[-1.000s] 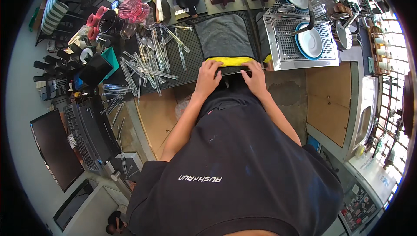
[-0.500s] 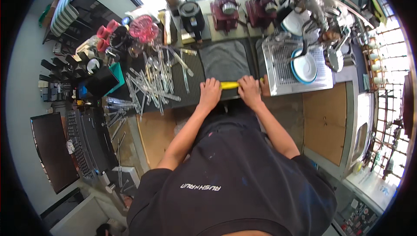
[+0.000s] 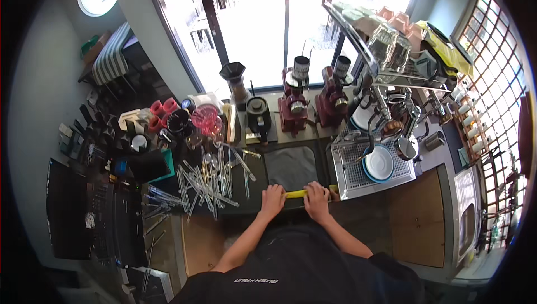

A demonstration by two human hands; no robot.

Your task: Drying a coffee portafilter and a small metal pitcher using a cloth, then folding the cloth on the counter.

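Observation:
At the counter's front edge, a long yellow strip [image 3: 295, 194] shows between my two hands; I cannot make out its kind. My left hand [image 3: 273, 201] is closed over its left end, fingers pointing away from me. My right hand [image 3: 317, 201] closes around it further right, and a bit of yellow also peeks out past that hand. Just beyond the hands, a dark grey cloth [image 3: 291, 165] lies flat on the black ribbed mat [image 3: 256, 189]. The parts of the strip beneath my fingers are hidden.
Left of the mat lie several clear stirring sticks and spoons [image 3: 208, 183] in a loose heap. On the right, a blue-rimmed white plate [image 3: 380, 161] sits on a metal drip tray [image 3: 349, 164]. Two dark red grinders [image 3: 293, 111] and a black canister [image 3: 258, 115] stand at the back.
My view has tilted up, so the counter and hands sit lower and more of the windows shows. Both hands still hold the yellow strip at the counter edge.

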